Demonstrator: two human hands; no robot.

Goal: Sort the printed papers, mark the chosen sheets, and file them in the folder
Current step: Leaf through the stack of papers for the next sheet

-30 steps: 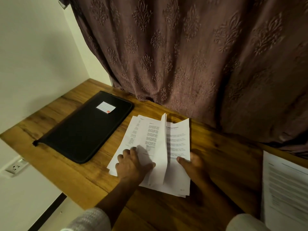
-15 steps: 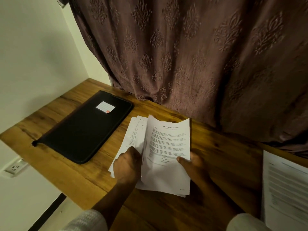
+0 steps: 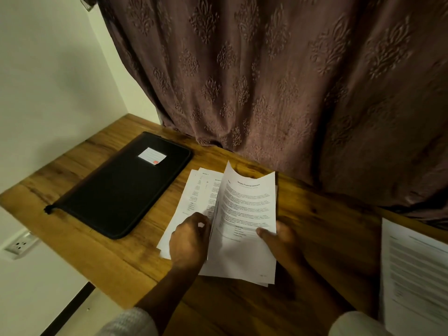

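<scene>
Gripping one paper stack (image 3: pixel 242 255), left hand (image 3: pixel 189 241) and right hand (image 3: pixel 282 244); one folder (image 3: pixel 121 187)

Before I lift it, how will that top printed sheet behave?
Likely floppy: the top sheet bows, its far edge curled, between left hand and right hand. Probably light, seemingly one thin page. May slide over the fanned sheets beneath.

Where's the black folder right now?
In the head view the black folder lies closed on the left part of the wooden desk, just left of the papers in the left hand.
</scene>
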